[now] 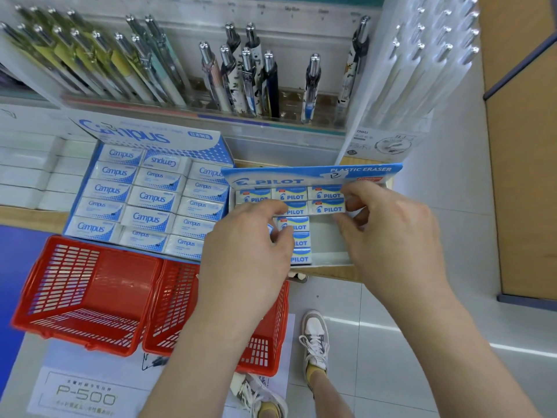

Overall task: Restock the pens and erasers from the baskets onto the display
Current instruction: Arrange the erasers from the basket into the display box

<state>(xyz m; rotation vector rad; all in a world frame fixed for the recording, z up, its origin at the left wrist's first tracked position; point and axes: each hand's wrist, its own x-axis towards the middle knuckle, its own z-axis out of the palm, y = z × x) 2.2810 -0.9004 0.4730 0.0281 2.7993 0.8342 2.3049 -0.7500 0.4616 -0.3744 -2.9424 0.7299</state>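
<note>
An open Pilot eraser box (313, 173) stands on the shelf edge, its rows partly filled with blue-and-white Pilot erasers (297, 226). My left hand (250, 242) hovers over the box's left side, thumb and fingers pinching an eraser that is mostly hidden. At the box's right side, my right hand (388, 230) pinches a Pilot eraser (327, 206) in the second row. Two red mesh baskets sit below the shelf, the left basket (87, 291) tilted and the right basket (265, 342) under my left forearm. Pens (250, 76) stand in the rack behind.
A full Campus eraser box (150, 200) lies left of the Pilot box. White boxes (30, 170) are stacked at far left. A clear pen holder (416, 70) rises at the right. My feet (315, 339) stand on the tiled floor below.
</note>
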